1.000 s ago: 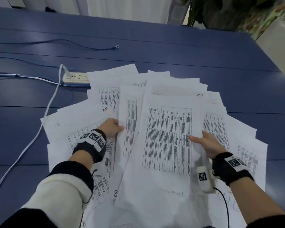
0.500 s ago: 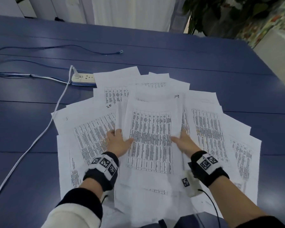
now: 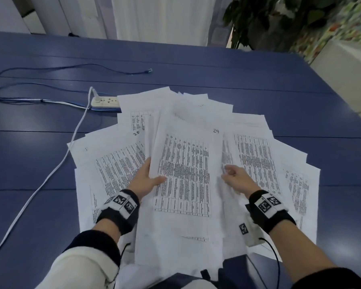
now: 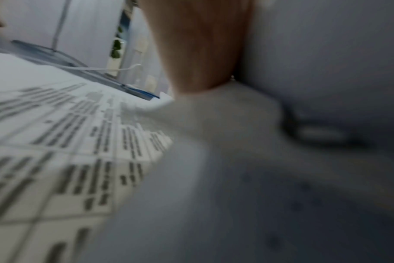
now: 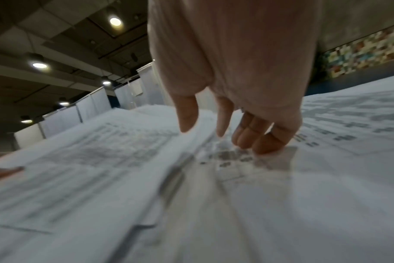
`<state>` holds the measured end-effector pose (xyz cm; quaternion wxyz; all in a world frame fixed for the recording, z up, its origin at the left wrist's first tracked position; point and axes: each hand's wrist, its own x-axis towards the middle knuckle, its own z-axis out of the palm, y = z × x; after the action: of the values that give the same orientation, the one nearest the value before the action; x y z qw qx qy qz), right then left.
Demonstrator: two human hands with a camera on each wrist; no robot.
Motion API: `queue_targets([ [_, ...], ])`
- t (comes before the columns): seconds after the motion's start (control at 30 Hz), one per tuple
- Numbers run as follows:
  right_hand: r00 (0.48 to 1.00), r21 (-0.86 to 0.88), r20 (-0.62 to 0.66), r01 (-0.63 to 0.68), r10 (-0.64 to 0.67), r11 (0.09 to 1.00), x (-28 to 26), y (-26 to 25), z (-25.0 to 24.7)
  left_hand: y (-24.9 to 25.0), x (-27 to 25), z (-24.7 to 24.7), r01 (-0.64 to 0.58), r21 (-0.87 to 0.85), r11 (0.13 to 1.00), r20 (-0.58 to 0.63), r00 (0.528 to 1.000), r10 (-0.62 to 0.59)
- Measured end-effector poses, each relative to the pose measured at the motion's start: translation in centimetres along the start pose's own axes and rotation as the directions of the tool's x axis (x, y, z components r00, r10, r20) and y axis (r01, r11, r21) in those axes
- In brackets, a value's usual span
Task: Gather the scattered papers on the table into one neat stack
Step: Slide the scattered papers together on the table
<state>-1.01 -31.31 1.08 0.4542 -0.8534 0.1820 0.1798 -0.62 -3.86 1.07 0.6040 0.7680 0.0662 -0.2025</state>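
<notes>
Printed white sheets lie fanned across the blue table [image 3: 258, 80]. A thicker bundle of papers [image 3: 185, 180] sits in the middle, its top sheet marked 29. My left hand [image 3: 146, 180] grips the bundle's left edge, thumb on top and fingers underneath; the left wrist view shows only a blurred palm [image 4: 202, 44] above printed sheets [image 4: 56, 142]. My right hand [image 3: 233, 178] is at the bundle's right edge with fingers loosely curled. In the right wrist view that hand [image 5: 202, 131] pinches nothing: the thumb tip meets the bundle [image 5: 90, 160] and three fingertips rest on a lower sheet [image 5: 326, 160].
A white power strip [image 3: 105, 101] lies just beyond the fan's far left corner. Its white cable [image 3: 50, 178] runs down the left side of the table. A thin blue cable [image 3: 71, 66] loops further back. A plant [image 3: 269, 17] stands behind the table's far right corner.
Both hands have drawn inward, squeezing the middle sheets into a narrower bundle. The right hand has let go of the bundle's right edge, which it held half a second ago.
</notes>
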Motion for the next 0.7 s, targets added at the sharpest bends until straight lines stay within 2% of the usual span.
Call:
queue_targets([
  [0.07,0.995,0.065,-0.1,-0.021,0.028,0.998,0.3,0.3,-0.5,0.1,-0.6,-1.1,-0.012,-0.115,0.993,-0.002,1.0,0.012],
  [0.13,0.993,0.124,-0.113,-0.022,0.036,0.992,0.4,0.1,-0.7,0.7,-1.2,-1.9,-0.038,-0.194,0.98,0.012,0.999,0.041],
  [0.23,0.998,0.339,-0.053,-0.01,0.029,0.941,0.7,-0.6,-0.9,1.4,-1.5,-2.8,-0.067,-0.202,0.977,0.018,0.997,0.072],
  [0.3,0.989,0.398,-0.131,-0.014,0.072,0.917,1.3,-0.8,-1.1,1.4,-1.6,-3.2,-0.057,-0.192,0.98,0.018,0.998,0.062],
  [0.33,0.975,0.361,-0.196,-0.025,0.102,0.932,1.7,-0.7,-1.2,1.3,-1.7,-3.4,-0.05,-0.193,0.98,0.012,0.999,0.053],
  [0.4,0.946,0.163,-0.298,-0.081,0.128,0.983,2.1,-0.7,-1.0,0.8,-1.8,-3.6,-0.018,-0.185,0.983,-0.008,1.0,0.017],
  [0.47,0.956,0.012,-0.271,-0.112,0.111,0.994,2.5,-0.5,-0.5,-0.1,-1.7,-3.6,0.036,-0.16,0.987,-0.038,0.998,-0.042],
  [0.57,0.971,0.08,-0.174,-0.149,0.161,0.986,3.0,0.1,-0.5,-1.8,-1.3,-3.2,0.146,-0.164,0.976,-0.091,0.983,-0.162],
  [0.63,0.968,0.156,-0.182,-0.142,0.17,0.977,2.9,0.1,-0.7,-2.5,-0.9,-3.0,0.177,-0.172,0.969,-0.115,0.973,-0.198],
  [0.7,0.976,0.111,-0.178,-0.106,0.125,0.988,2.6,-0.2,-0.6,-2.7,-0.5,-2.9,0.194,-0.191,0.962,-0.126,0.967,-0.22],
])
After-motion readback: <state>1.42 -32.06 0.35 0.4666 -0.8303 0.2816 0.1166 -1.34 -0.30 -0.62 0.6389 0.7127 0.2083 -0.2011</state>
